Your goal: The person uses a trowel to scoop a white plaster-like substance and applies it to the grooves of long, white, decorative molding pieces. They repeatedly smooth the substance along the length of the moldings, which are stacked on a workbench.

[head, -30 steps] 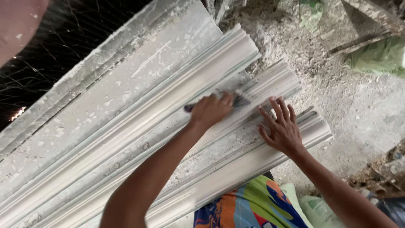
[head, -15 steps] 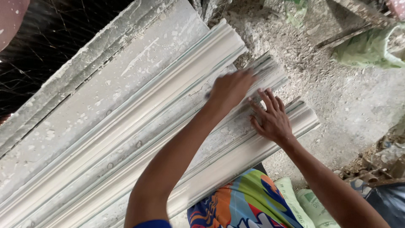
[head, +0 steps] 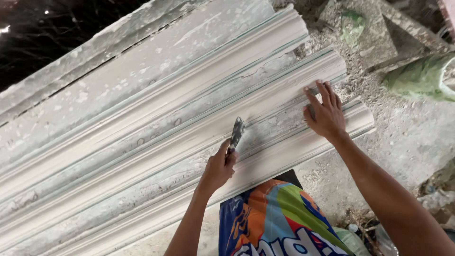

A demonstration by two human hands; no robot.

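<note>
A long white plaster cornice moulding [head: 156, 137] with ridges and grooves lies diagonally across the view. My left hand [head: 219, 167] grips the handle of a small scraper [head: 236, 133], its blade resting in a groove of the moulding near the middle. My right hand [head: 324, 113] lies flat with fingers spread on the moulding near its right end, pressing on it.
A dusty concrete floor [head: 403, 137] with plaster crumbs lies to the right. A green sack [head: 419, 76] sits at the right edge, rubble beside it. My colourful shorts [head: 275, 220] show at the bottom. A dark netted area [head: 57, 42] is at the upper left.
My left hand has drawn the scraper back down the groove, from near the moulding's right end towards the middle. My right hand stays pressed on the end.
</note>
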